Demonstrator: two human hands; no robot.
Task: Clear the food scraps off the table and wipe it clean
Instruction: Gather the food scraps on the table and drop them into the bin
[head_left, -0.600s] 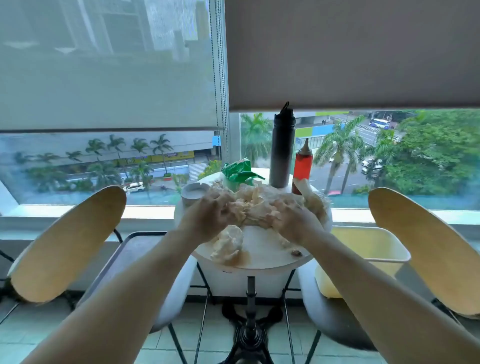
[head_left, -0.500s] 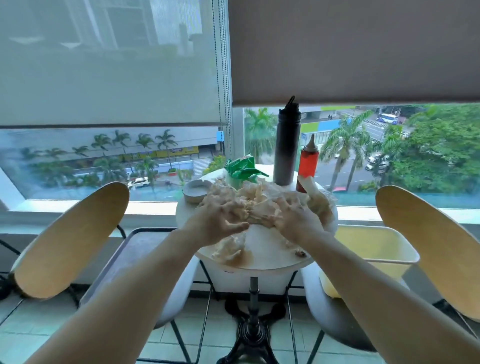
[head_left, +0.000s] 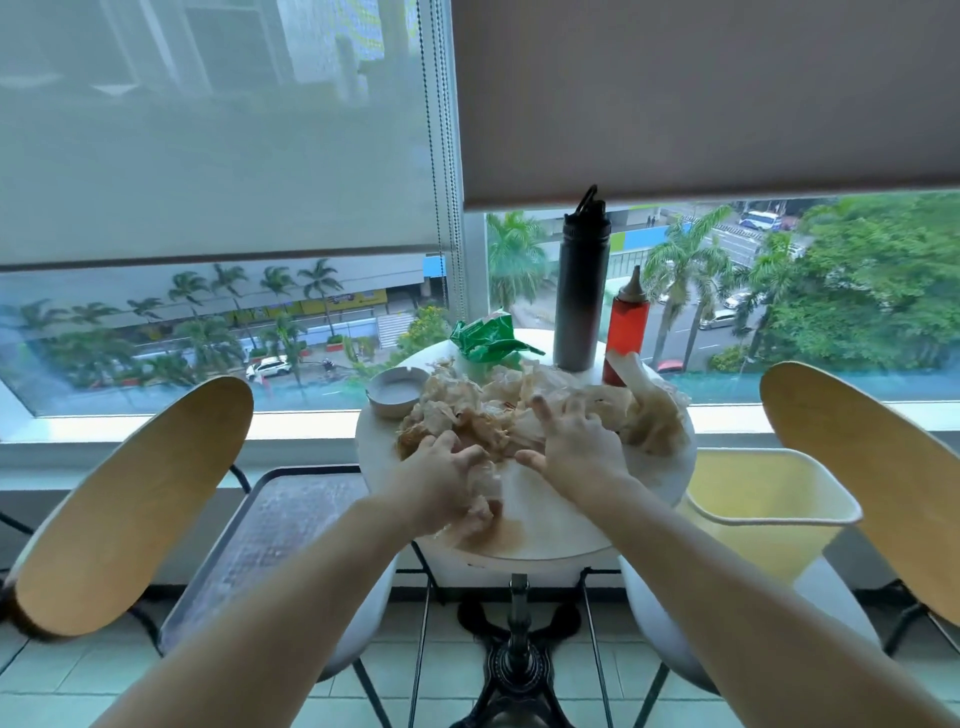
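Our left hand (head_left: 441, 475) lies with curled fingers over the near-left edge of the heap of crumpled, stained papers (head_left: 498, 410) on the round white bench (head_left: 561, 530); whether it is really gripping a piece or only pressing down on it, we cannot tell. Our right hand (head_left: 576, 447) is spread open, fingers splayed and laid on the middle of the heap, holding nothing that we can see.

The heap fills the middle of the bench and runs crosswise, left to right, in front of both hands, so it sits just beyond our fingertips and a little to the right. A brown spill (head_left: 504, 535) marks the near edge of the bench, just below our left hand.

What matters for the next move, we judge, is the yellow bin (head_left: 774, 499) on the seat at our right, just beside and below the bench's rim. The right hand is nearer to it, so gathering the heap should run from left toward right, with the left hand pushing and the right guiding it over the edge.

At the far rim stand a black bottle (head_left: 581, 296), a red sauce bottle (head_left: 626, 327), a green wrapper (head_left: 485, 340) and a small white dish (head_left: 395, 389), near enough to be knocked.
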